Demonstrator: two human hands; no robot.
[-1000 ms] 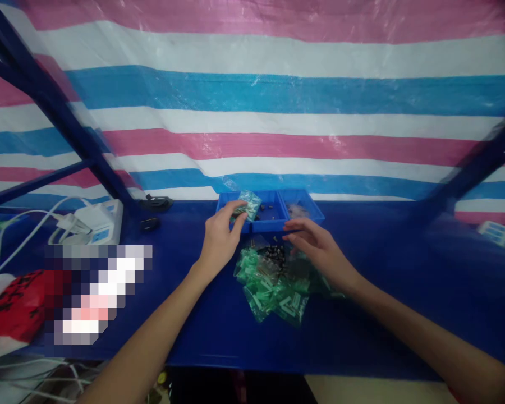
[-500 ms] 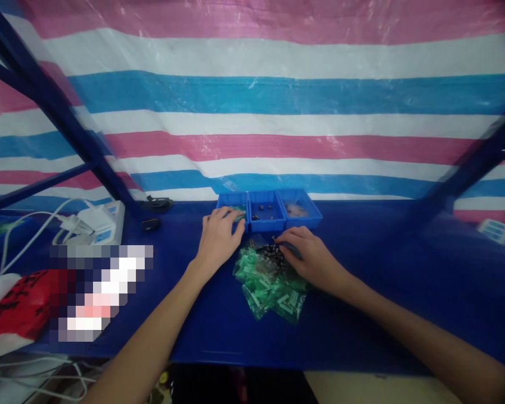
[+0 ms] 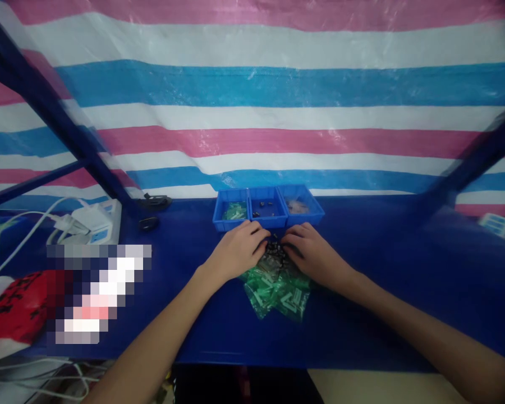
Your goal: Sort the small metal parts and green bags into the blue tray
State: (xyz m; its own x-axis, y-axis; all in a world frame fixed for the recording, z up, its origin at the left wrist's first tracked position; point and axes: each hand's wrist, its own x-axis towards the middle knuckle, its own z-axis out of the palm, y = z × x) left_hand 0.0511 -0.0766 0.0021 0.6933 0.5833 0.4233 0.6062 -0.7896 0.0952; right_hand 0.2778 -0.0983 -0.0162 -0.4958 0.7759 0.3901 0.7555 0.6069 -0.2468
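Note:
My left hand (image 3: 243,249) is at the left edge of a pile, its fingers curled and pressed together; whatever they hold is hidden. Facing it, my right hand (image 3: 313,251) has thumb and fingers pinched at the pile's right side, on something too small to name. Between the fingertips lie small dark metal parts (image 3: 273,247). Green plastic packets (image 3: 278,294) with pale strips inside spread out below them, partly under both hands. Just behind stand three joined blue bins: a left bin (image 3: 215,216) with green packets, a middle bin (image 3: 271,210) with several small metal parts, a right bin (image 3: 318,209) with clear packets.
A white power strip (image 3: 114,216) with plugs and cables stands at the left, beside a black mouse-like object (image 3: 148,223) and a dark coiled cable (image 3: 157,200). A red and white bag (image 3: 19,306) lies at the left edge. Blue frame posts (image 3: 67,126) rise on both sides.
My left hand has come from the left bin down to the pile. My right hand held a small brass-coloured piece above the pile; its fingertips are now lower, among the dark parts.

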